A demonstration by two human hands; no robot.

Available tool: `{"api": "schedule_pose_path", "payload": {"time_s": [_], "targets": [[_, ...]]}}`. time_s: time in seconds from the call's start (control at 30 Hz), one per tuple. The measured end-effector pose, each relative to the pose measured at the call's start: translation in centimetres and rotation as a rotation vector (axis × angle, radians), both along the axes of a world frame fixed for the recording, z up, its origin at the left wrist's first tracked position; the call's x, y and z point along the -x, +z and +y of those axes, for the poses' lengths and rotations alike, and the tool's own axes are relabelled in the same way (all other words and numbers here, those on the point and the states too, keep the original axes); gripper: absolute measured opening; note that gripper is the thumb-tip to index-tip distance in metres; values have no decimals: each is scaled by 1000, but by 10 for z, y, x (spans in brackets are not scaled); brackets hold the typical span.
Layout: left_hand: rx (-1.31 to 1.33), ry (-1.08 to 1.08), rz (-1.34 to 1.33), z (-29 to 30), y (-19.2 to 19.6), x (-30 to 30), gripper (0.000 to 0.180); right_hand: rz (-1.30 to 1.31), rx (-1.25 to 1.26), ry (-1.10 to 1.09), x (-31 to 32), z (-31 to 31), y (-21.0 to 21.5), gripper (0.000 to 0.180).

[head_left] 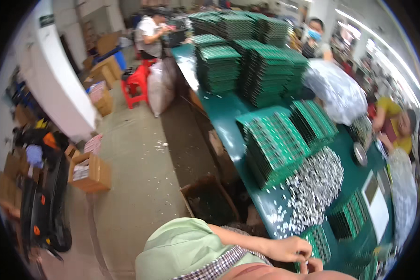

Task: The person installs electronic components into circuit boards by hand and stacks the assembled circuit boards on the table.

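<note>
Head view: hands (288, 249) close together by green circuit board (319, 241), five o'clock; can't tell their grip.
Small parts (318, 182): grey-white pile on counter (226, 125), four o'clock.

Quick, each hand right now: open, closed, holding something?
Left hand: fingers curled by green rectangular circuit board; any hold unclear.
Right hand: fingers bent, partly hidden; any hold cannot be told.

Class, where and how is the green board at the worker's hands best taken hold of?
Probably pinched by its right-hand long edge, coming from the right: the green board looks flat and narrow, tabletop shows beside that edge, and the left hand and pile of small pieces crowd its left side.
</note>
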State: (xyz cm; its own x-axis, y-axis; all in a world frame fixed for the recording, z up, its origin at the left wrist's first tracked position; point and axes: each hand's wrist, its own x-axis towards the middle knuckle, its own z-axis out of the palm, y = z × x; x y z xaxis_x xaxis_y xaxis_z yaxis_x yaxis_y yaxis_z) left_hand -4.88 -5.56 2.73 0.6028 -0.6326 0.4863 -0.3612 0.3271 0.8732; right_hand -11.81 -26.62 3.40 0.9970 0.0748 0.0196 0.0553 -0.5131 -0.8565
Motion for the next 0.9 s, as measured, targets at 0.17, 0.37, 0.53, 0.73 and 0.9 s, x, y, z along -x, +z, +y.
{"api": "schedule_pose_path", "payload": {"time_s": [0.17,0.37,0.53,0.73,0.9], "targets": [[-57,88,31,5,7,14,9,-365,16,-166,14,40,24,21],[-130,31,-15,-8,-1,-4,15,-308,-79,-168,8,37,12,19],[-109,216,-152,-2,21,-2,17,-394,-49,-91,0,33,35,20],[-124,184,-109,-7,11,2,17,-358,-165,-28,4,28,27,20],[-141,158,-127,-8,8,6,15,-340,-152,5,9,27,23,21]]}}
